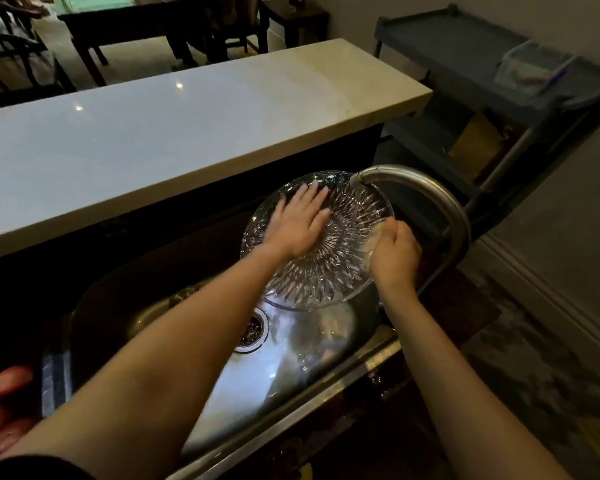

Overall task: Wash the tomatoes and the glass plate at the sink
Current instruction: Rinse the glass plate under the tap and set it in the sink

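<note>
A round cut-glass plate (323, 271) is held tilted over the steel sink (284, 368), just under the spout of the curved tap (430, 199). My left hand (297, 223) lies flat on the plate's face with the fingers straight and spread. My right hand (394, 252) grips the plate's right rim, fingers curled round the edge. Several red tomatoes (4, 403) lie in shadow at the far left, beside the sink.
A long white counter (153, 133) runs behind the sink. The drain strainer (252, 332) sits in the basin below the plate. A grey utility cart (499, 81) stands at the right, with dark table and chairs beyond the counter.
</note>
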Action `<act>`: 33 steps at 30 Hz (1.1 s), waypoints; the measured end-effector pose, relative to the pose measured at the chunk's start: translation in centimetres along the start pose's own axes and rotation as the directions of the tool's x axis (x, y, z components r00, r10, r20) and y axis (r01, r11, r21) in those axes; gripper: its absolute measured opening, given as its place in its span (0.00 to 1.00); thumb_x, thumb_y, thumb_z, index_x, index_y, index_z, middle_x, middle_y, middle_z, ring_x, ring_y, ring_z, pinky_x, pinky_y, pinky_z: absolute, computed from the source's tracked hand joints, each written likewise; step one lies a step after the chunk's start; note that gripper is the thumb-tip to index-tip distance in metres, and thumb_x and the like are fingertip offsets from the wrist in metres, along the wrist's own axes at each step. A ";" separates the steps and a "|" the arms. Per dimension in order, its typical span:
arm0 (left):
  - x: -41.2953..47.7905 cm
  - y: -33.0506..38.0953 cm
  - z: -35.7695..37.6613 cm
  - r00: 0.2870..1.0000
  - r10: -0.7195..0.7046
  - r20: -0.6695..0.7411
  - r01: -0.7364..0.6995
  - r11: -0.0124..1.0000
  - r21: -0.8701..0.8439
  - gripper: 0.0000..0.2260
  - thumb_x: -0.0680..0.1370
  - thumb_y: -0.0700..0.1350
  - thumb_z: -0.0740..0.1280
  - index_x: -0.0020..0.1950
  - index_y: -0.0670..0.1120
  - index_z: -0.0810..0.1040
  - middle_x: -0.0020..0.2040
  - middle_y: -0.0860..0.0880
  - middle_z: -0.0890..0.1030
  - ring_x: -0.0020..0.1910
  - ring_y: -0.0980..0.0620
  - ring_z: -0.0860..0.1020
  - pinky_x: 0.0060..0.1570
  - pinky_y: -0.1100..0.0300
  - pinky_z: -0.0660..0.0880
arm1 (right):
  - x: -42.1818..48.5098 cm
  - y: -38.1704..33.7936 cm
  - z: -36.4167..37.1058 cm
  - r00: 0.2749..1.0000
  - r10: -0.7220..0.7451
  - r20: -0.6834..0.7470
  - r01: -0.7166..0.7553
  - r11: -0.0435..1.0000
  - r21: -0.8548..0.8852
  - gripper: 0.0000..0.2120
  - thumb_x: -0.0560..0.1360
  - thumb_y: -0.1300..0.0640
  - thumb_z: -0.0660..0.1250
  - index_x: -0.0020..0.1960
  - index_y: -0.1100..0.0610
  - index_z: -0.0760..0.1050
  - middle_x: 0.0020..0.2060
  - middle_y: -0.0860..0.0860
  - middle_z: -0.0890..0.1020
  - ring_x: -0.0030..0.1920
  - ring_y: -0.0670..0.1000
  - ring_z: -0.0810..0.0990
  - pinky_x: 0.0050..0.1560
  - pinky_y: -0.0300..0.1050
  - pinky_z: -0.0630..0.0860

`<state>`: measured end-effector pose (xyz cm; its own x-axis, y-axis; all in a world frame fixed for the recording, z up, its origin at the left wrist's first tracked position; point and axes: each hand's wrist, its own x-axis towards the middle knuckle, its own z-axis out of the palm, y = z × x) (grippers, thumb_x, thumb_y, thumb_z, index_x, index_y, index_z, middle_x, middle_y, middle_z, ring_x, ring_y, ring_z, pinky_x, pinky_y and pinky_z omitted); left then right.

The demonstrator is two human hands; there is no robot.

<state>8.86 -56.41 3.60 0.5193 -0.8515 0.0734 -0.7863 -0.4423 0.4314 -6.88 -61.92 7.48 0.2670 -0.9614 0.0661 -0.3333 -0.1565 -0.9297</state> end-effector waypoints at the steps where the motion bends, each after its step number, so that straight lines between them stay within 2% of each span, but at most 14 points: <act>1: -0.4 -1.2 -0.2 1.000 -0.008 0.014 0.007 1.000 0.024 0.24 0.80 0.59 0.44 0.76 0.56 0.48 0.78 0.53 0.47 0.76 0.53 0.45 0.73 0.47 0.43 | -0.1 0.0 0.0 1.000 0.000 -0.002 0.000 1.000 0.001 0.15 0.81 0.53 0.51 0.42 0.58 0.70 0.33 0.45 0.71 0.32 0.39 0.69 0.26 0.21 0.65; 6: -7.0 -2.5 1.1 0.992 -0.094 0.090 0.093 0.996 0.007 0.27 0.79 0.62 0.44 0.76 0.54 0.43 0.77 0.52 0.43 0.76 0.54 0.42 0.73 0.50 0.37 | 0.5 -0.7 -0.4 0.999 -0.003 -0.046 0.005 0.999 0.043 0.17 0.81 0.53 0.52 0.34 0.53 0.65 0.30 0.45 0.69 0.28 0.41 0.68 0.23 0.22 0.64; 9: -10.1 1.5 2.4 0.991 0.040 0.128 -0.024 0.992 -0.127 0.27 0.80 0.61 0.45 0.75 0.56 0.40 0.75 0.55 0.37 0.75 0.55 0.37 0.73 0.51 0.37 | 0.6 -0.9 -0.3 0.999 -0.022 -0.030 0.022 1.000 0.014 0.17 0.81 0.52 0.52 0.35 0.53 0.65 0.30 0.45 0.69 0.29 0.41 0.68 0.24 0.27 0.66; 11: -9.2 4.2 2.4 0.984 0.124 0.126 -0.101 0.979 -0.177 0.26 0.80 0.58 0.45 0.76 0.54 0.42 0.75 0.57 0.38 0.75 0.56 0.37 0.72 0.52 0.36 | 0.3 -0.8 -0.3 1.000 -0.013 -0.010 0.013 1.000 -0.004 0.15 0.81 0.52 0.51 0.40 0.56 0.68 0.32 0.44 0.70 0.31 0.40 0.70 0.26 0.29 0.66; 14: -5.0 6.2 1.0 0.986 0.129 0.110 -0.116 0.986 -0.121 0.25 0.82 0.54 0.47 0.77 0.51 0.46 0.78 0.52 0.43 0.76 0.55 0.40 0.72 0.53 0.34 | -0.3 -0.5 0.0 0.999 0.008 0.041 -0.008 1.000 0.004 0.14 0.81 0.53 0.51 0.44 0.57 0.71 0.34 0.45 0.73 0.33 0.41 0.72 0.27 0.28 0.67; 19: -0.1 4.1 -0.7 0.984 0.168 0.068 -0.168 0.986 0.001 0.24 0.81 0.57 0.46 0.76 0.53 0.48 0.78 0.51 0.48 0.77 0.53 0.44 0.74 0.50 0.40 | -0.4 -0.4 -0.4 0.998 0.029 0.053 -0.030 0.999 0.023 0.13 0.81 0.53 0.50 0.46 0.56 0.71 0.36 0.47 0.73 0.36 0.44 0.73 0.33 0.36 0.67; 21: 0.1 1.4 -1.1 0.997 0.076 0.019 -0.077 0.996 0.043 0.24 0.81 0.57 0.45 0.76 0.53 0.48 0.78 0.51 0.47 0.77 0.53 0.45 0.74 0.49 0.41 | 0.1 -0.1 -1.0 0.999 0.030 0.041 -0.031 1.000 0.007 0.14 0.81 0.52 0.50 0.46 0.57 0.71 0.36 0.47 0.72 0.36 0.43 0.71 0.34 0.34 0.66; 24: -1.8 -2.9 -1.2 0.994 -0.106 -0.029 0.109 0.987 0.117 0.25 0.81 0.59 0.46 0.76 0.54 0.47 0.78 0.51 0.48 0.77 0.51 0.48 0.75 0.45 0.45 | 0.6 0.5 -1.7 1.000 0.010 0.012 -0.010 1.000 -0.026 0.14 0.81 0.53 0.51 0.44 0.57 0.70 0.33 0.45 0.70 0.33 0.40 0.68 0.27 0.24 0.66; 26: -3.8 -4.3 -1.3 0.958 -0.285 -0.040 0.282 0.956 -0.075 0.28 0.80 0.57 0.53 0.77 0.50 0.47 0.76 0.45 0.58 0.74 0.46 0.61 0.71 0.45 0.60 | 0.8 0.8 -1.8 1.000 0.000 0.009 0.000 1.000 -0.016 0.15 0.81 0.54 0.51 0.43 0.59 0.71 0.32 0.46 0.71 0.32 0.42 0.69 0.27 0.23 0.66; 28: -5.4 -4.8 -1.7 0.894 -0.445 0.059 0.427 0.802 -0.418 0.26 0.81 0.52 0.57 0.76 0.47 0.53 0.70 0.41 0.70 0.60 0.46 0.76 0.55 0.52 0.75 | 1.0 0.7 -1.6 0.999 0.017 0.045 -0.017 1.000 0.003 0.16 0.81 0.52 0.51 0.41 0.58 0.71 0.33 0.47 0.72 0.33 0.44 0.71 0.27 0.28 0.67; 29: -6.1 -5.1 -2.0 0.862 -0.482 0.155 0.470 0.650 -0.597 0.23 0.81 0.49 0.57 0.74 0.46 0.57 0.65 0.40 0.75 0.52 0.48 0.79 0.48 0.54 0.77 | 1.0 0.7 -1.5 0.997 0.028 0.071 -0.028 1.000 -0.004 0.16 0.81 0.51 0.51 0.39 0.57 0.70 0.33 0.47 0.72 0.33 0.44 0.72 0.27 0.31 0.67; 31: -7.4 -5.6 -2.9 0.823 -0.435 0.364 0.469 0.162 -0.868 0.16 0.82 0.42 0.55 0.70 0.42 0.63 0.55 0.40 0.81 0.46 0.47 0.82 0.44 0.52 0.81 | 1.1 0.6 -1.0 0.989 0.065 0.136 -0.063 0.998 -0.021 0.17 0.81 0.49 0.52 0.37 0.53 0.70 0.32 0.48 0.74 0.31 0.44 0.73 0.27 0.35 0.68; 32: -7.9 -6.0 -3.3 0.823 -0.381 0.422 0.425 -0.079 -0.902 0.14 0.82 0.40 0.53 0.67 0.41 0.65 0.51 0.40 0.83 0.46 0.46 0.83 0.44 0.51 0.82 | 1.2 0.5 -0.8 0.978 0.111 0.177 -0.113 0.994 0.002 0.17 0.80 0.48 0.52 0.39 0.53 0.72 0.32 0.48 0.76 0.31 0.45 0.75 0.26 0.34 0.69; 33: -8.2 -6.2 -3.7 0.826 -0.339 0.451 0.380 -0.256 -0.889 0.13 0.82 0.40 0.52 0.65 0.41 0.67 0.48 0.39 0.84 0.45 0.46 0.84 0.44 0.50 0.82 | 1.3 0.3 -0.6 0.957 0.180 0.228 -0.195 0.980 0.044 0.17 0.80 0.47 0.52 0.41 0.53 0.74 0.34 0.49 0.79 0.33 0.46 0.78 0.26 0.35 0.71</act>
<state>10.71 -45.59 3.59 0.5443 -0.6803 -0.4909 0.6961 0.0398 0.7168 -7.16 -63.36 7.48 0.4011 -0.8968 -0.1869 -0.3385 0.0445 -0.9399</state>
